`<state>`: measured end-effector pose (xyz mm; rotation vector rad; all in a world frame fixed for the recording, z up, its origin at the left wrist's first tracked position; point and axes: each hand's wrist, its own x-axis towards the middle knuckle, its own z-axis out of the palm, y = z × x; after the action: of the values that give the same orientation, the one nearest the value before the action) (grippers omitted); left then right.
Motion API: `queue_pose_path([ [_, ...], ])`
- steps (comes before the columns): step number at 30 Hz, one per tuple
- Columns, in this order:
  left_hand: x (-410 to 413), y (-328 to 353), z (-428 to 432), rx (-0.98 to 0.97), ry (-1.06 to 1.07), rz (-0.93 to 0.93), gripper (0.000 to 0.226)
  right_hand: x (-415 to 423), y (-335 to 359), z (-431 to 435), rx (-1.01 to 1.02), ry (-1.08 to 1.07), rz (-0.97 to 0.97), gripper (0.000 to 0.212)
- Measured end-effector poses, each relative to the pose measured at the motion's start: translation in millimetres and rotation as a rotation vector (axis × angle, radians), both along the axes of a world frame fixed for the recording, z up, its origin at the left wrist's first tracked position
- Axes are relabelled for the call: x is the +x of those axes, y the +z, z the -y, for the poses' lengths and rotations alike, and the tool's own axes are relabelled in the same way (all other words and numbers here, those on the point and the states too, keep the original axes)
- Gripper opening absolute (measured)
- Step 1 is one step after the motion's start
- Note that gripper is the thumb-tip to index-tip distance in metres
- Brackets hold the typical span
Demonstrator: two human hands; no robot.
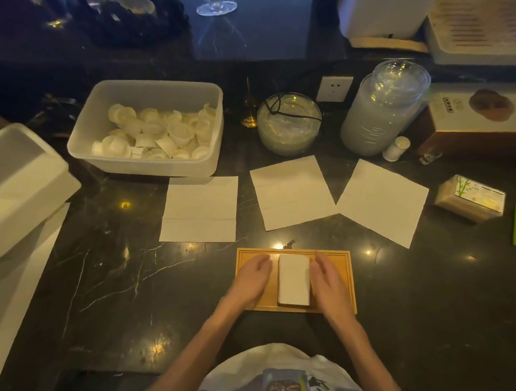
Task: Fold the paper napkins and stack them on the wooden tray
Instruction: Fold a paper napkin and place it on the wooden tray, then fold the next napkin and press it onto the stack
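1. The folded napkin stack [294, 279] lies on the wooden tray [347, 283].
2. The left hand [254, 276] and right hand [325, 282] flank it, each grip open and empty.
3. Three unfolded napkins [292, 192] lie flat on the bench [115, 263] beyond the tray.

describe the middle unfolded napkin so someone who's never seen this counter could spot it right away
Start at the wooden tray near the front edge of the dark counter, where a folded stack sits between the two hands. Beyond it lie three flat napkins in a row. The middle napkin lies right below the round glass bowl; unlike the square-set left one, it is tilted, and its corner meets the right one.
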<state>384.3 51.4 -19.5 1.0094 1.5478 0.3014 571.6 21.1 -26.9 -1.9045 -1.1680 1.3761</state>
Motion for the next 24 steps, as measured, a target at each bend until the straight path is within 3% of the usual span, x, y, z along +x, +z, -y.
queue_pose_path([
  [5,-75,0,-46,0.187,0.209,-0.293,0.026,-32,18,-70,0.176,0.11,0.138,0.011],
  [11,-159,-19,-90,0.206,0.441,-0.674,0.031,-128,2,-151,0.106,0.344,0.378,0.024],
  [14,-174,-28,-98,0.174,0.457,-0.672,0.041,-169,-6,-167,0.04,0.431,0.507,0.034],
  [18,-167,-36,-97,0.159,0.523,-0.693,0.057,-193,-11,-170,0.043,0.448,0.606,0.029],
  [21,-172,-38,-94,0.152,0.658,-0.621,0.067,-199,-10,-169,0.028,0.438,0.619,0.031],
  [24,-183,-40,-90,0.146,0.654,-0.55,0.071,-204,-9,-165,0.01,0.418,0.547,0.038],
])
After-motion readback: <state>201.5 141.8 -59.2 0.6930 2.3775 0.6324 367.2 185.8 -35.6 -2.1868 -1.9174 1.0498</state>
